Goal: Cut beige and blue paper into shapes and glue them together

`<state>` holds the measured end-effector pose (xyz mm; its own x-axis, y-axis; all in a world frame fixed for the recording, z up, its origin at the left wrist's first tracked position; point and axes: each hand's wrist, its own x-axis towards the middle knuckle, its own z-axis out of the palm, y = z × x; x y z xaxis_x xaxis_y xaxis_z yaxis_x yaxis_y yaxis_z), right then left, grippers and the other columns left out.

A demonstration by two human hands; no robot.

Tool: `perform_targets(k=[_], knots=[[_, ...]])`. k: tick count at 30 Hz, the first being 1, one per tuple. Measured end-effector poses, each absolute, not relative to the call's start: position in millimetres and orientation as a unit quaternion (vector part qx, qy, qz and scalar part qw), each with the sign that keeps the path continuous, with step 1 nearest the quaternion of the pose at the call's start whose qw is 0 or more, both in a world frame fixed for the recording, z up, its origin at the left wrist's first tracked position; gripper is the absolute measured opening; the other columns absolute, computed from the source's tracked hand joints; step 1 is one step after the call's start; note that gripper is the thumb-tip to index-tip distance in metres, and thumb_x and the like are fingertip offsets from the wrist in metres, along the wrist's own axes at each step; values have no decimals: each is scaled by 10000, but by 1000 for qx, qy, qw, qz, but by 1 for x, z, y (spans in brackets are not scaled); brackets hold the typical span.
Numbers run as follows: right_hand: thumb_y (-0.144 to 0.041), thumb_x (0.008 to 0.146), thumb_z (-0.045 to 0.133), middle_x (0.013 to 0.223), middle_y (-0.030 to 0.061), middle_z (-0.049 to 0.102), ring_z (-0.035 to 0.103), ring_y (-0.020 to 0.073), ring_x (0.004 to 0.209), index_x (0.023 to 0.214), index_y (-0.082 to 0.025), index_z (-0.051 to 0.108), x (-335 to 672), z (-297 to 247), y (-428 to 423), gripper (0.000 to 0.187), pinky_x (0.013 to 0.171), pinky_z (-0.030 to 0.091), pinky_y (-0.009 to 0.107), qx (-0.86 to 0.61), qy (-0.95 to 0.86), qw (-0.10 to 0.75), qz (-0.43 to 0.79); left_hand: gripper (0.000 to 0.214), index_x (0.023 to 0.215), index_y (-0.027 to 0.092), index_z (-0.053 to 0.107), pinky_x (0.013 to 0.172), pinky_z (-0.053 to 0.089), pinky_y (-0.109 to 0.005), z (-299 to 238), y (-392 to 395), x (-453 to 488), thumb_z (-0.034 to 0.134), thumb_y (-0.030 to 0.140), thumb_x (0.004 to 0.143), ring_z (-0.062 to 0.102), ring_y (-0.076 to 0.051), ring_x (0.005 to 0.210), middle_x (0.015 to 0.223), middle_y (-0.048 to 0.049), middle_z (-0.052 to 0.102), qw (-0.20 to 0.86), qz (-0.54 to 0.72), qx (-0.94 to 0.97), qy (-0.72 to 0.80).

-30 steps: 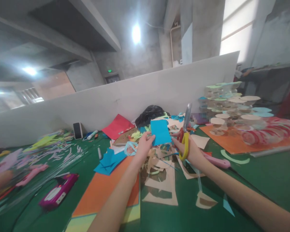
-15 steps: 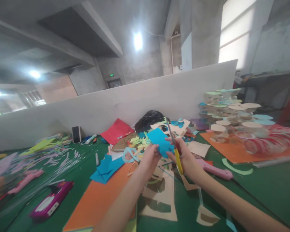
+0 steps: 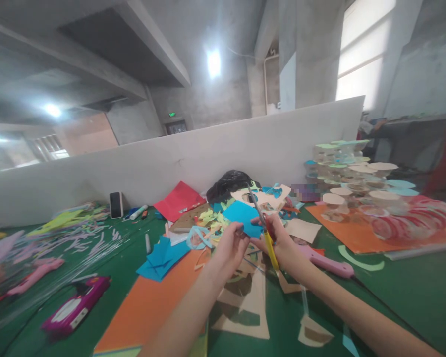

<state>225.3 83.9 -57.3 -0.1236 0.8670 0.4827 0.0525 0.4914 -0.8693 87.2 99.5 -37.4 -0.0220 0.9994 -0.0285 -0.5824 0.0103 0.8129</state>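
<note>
My left hand [image 3: 226,255] pinches a piece of blue card [image 3: 240,217] by its near edge. My right hand [image 3: 278,239] is shut on yellow-handled scissors [image 3: 270,250], whose steel blades [image 3: 258,208] slant up and to the left. The blades cross just beside the blue card's right side, and its lower corner sits near my right fingers. My right hand hides part of the scissors' handles. Beneath my hands lie beige paper offcuts [image 3: 245,317] with cut-out shapes.
Green craft mat [image 3: 401,292] covers the table, with orange sheets [image 3: 148,302] and loose paper scraps. A pink tool [image 3: 329,267] lies close to my right forearm. A stack of paper discs [image 3: 345,171] stands at right, and a white partition [image 3: 208,153] runs behind.
The scissors have swung from nearly upright to slanting left across the blue card. The card has turned with my hands, which have come closer together and lower.
</note>
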Motion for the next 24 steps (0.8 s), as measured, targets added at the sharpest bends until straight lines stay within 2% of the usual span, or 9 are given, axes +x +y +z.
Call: perform_targets(k=[2, 5, 8, 11, 17, 24], knots=[[-406, 699, 756, 911, 21, 585, 564, 189, 719, 1007, -257, 498, 223, -53, 79, 429, 663, 512, 324, -336, -660, 562, 368, 157, 653, 189, 473, 548, 485, -197, -37, 100, 87, 600, 110, 702, 527, -81, 533, 584, 36, 522, 641, 625, 308, 322], [-369, 702, 741, 971, 45, 607, 597, 225, 834, 1011, -258, 499, 223, -53, 79, 408, 737, 524, 355, -325, -653, 577, 369, 91, 676, 179, 523, 603, 504, -207, -34, 97, 88, 593, 125, 695, 579, -96, 598, 644, 9, 600, 655, 617, 312, 305], [-368, 751, 673, 947, 39, 611, 601, 224, 842, 979, -251, 493, 227, -60, 88, 313, 762, 507, 362, -335, -635, 590, 369, 35, 697, 154, 592, 693, 531, -266, -33, 93, 89, 605, 141, 668, 634, -140, 683, 726, -39, 678, 665, 598, 331, 301], [-372, 776, 647, 929, 27, 602, 589, 214, 843, 940, -243, 485, 232, -68, 98, 264, 782, 482, 352, -334, -635, 604, 346, 85, 723, 141, 630, 765, 535, -323, -35, 91, 90, 626, 164, 641, 659, -176, 718, 745, -55, 701, 671, 583, 344, 302], [-435, 764, 694, 783, -19, 535, 528, 180, 702, 889, -238, 481, 232, -70, 100, 316, 680, 443, 321, -362, -631, 598, 336, 97, 713, 159, 602, 820, 530, -357, -41, 90, 93, 629, 194, 627, 666, -185, 724, 731, -37, 694, 691, 564, 341, 296], [-479, 750, 690, 774, -14, 557, 551, 196, 728, 894, -247, 483, 228, -66, 95, 343, 680, 446, 320, -358, -617, 597, 368, 98, 657, 182, 513, 831, 536, -377, -42, 90, 97, 593, 143, 616, 643, -154, 647, 659, -3, 653, 656, 612, 298, 325]])
